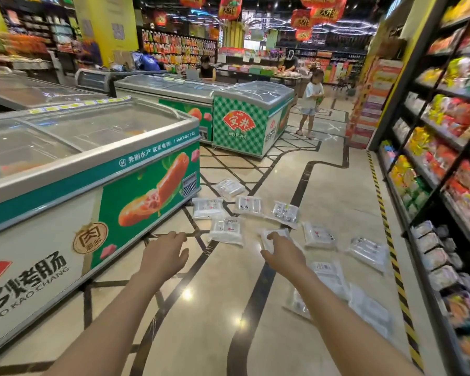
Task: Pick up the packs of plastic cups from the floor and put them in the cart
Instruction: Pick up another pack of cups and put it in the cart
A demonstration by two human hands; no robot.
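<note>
**Nearest pack sits right under my right hand**

Head view: both arms stretched fwd and down over the floor. My right hand (281,251) is over the closest pack of plastic cups (274,236), which pokes out past the fingers on the far side. Can't tell if fingers touch it yet or just hover; they look loosely spread, nothing pinched. My left hand (164,253) is open too, fingers relaxed, holding nothing, w/ another pack (226,230) just ahead and to its right. So right hand is nearer to its target, left needs a short reach fwd-right.

The nearest pack's long axis seems to run away from me, though blur and my hand hide most of it. More packs lie scattered beyond, and a few to my right, close to the shelf rack (445,185); one blurred pack (329,275) lies right beside my right forearm.

Surface: glossy tiled floor (228,308), probably slick, so flat packs may slide when pinched. Chest freezer (92,172) bounds my left. No cart in sight; I guess it's behind me.
</note>
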